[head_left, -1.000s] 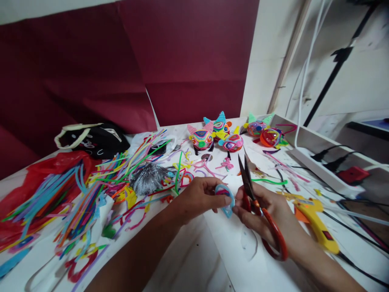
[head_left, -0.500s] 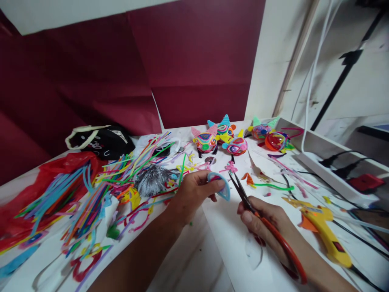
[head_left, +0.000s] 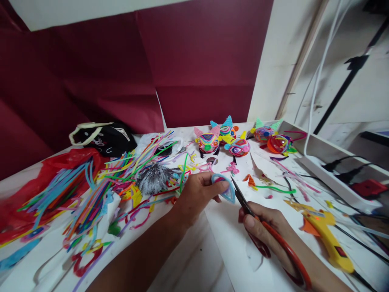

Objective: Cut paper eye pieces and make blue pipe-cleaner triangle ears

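Near the middle, my left hand [head_left: 194, 197] pinches a small light-blue rimmed piece [head_left: 228, 192] between thumb and fingers. My right hand [head_left: 267, 227] is wrapped round orange-handled scissors [head_left: 241, 196], whose dark blades point up and left, close to the right edge of the blue piece. The blades look nearly closed. A white paper sheet [head_left: 225, 231] lies beneath both hands. Part of the blue piece is covered by my left thumb.
Colourful pipe cleaners [head_left: 88, 215] spread over the left side beside a red plastic bag [head_left: 73, 158] and a black bag [head_left: 105, 140]. Several decorated animal heads [head_left: 207, 142] stand at the back. At right are a yellow glue gun [head_left: 330, 231], cables and a power strip [head_left: 322, 166].
The scissor blades have drawn closer together, from slightly apart to nearly closed. The blue piece is turned a little in my left hand. The whole view has shifted slightly.
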{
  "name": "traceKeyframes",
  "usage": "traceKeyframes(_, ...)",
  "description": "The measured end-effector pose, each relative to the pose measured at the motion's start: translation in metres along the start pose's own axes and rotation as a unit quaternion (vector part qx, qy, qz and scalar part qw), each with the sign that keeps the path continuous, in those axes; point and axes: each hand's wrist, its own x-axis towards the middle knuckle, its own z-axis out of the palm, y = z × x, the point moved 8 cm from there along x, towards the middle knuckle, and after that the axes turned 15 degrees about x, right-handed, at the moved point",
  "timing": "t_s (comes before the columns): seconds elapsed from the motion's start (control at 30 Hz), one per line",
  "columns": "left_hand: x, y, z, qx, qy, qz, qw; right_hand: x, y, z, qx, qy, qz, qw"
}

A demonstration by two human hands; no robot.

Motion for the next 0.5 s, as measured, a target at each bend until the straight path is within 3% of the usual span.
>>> traceKeyframes(0.2,-0.0008,-0.0011,-0.0014,0.001,0.018,0.003,1.000,-0.0006,-0.0006,0.0011,0.006,-0.018,0.037,0.999)
traceKeyframes(0.5,0.0005,-0.0033,-0.0015,-0.010,0.034,0.012,0.999,-0.0016,-0.0024,0.0040,0.021,-0.027,0.033,0.999)
